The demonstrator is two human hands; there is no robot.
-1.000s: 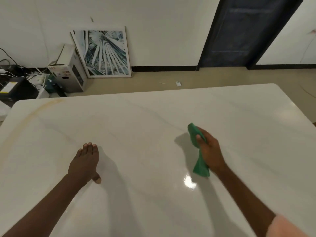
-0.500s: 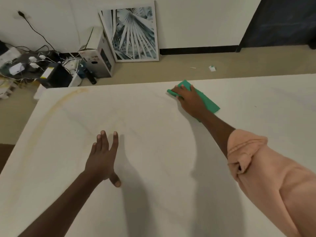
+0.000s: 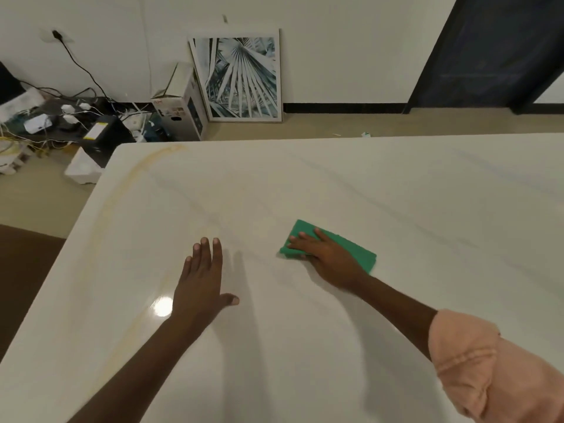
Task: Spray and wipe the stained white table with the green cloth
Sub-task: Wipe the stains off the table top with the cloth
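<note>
Flat under right hand (image 3: 328,257) fingers (image 3: 300,239) — green cloth (image 3: 357,253), on table (image 3: 396,193).

Glossy marble-look table (image 3: 396,209); matt green cloth (image 3: 354,253).

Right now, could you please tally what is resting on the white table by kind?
Hands: 2, the left hand flat on the white table and the right hand pressing the cloth
Green cloth: 1
Total: 3

green cloth (image 3: 351,248) flat on white table (image 3: 396,193) — yellowish stain (image 3: 122,190)
</note>
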